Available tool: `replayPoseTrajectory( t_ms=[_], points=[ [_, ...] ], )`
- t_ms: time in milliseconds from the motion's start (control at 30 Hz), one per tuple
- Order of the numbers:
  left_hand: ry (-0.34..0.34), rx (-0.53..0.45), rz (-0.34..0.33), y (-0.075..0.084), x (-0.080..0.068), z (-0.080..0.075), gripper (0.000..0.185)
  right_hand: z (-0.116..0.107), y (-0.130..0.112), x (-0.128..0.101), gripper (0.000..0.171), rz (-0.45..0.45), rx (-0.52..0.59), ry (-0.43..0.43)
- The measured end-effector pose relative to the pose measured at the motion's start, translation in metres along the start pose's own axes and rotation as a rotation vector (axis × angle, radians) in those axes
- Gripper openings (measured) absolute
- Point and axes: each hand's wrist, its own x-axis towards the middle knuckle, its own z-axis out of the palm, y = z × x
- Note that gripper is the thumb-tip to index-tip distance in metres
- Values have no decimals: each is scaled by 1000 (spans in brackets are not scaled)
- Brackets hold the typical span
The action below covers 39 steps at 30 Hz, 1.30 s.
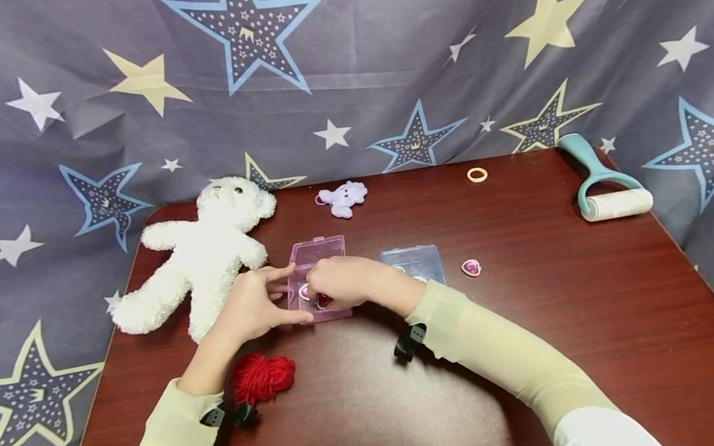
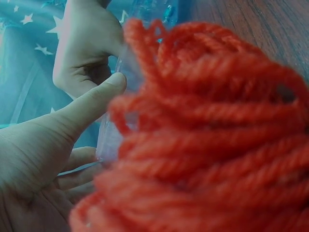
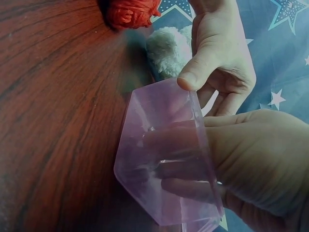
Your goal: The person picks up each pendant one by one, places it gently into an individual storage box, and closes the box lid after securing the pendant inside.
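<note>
A clear pink plastic box [image 1: 321,249] stands on the table with its lid raised at the back. My left hand [image 1: 251,304] grips its left side, the thumb at the front edge and the fingers farther back. My right hand [image 1: 344,281] reaches down into the box; through the pink wall [image 3: 140,188] in the right wrist view its fingers show inside. A red heart-shaped gem [image 1: 323,301] lies at those fingertips, and whether they pinch it cannot be told. Beside it in the box is a pink gem piece [image 1: 304,293] with a pale rim.
Right of the pink box, an open blue box [image 1: 430,255] holds small pieces, partly behind my right arm. A pink heart gem [image 1: 471,267] lies beyond it. Around are red yarn [image 1: 262,377], a white plush bear [image 1: 207,257], a lilac toy [image 1: 343,198], a pale ring [image 1: 477,175] and a lint roller [image 1: 615,204].
</note>
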Motion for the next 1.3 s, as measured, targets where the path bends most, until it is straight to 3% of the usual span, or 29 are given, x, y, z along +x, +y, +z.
replayPoseTrajectory(
  t_ms=[533,1300],
  points=[
    [-2,28,-5,1,0,-1,92,-3,-5,2,9,24,-82,-47],
    [3,25,3,1,-1,-1,92,-1,-4,3,4,53,-46,-23]
  ],
)
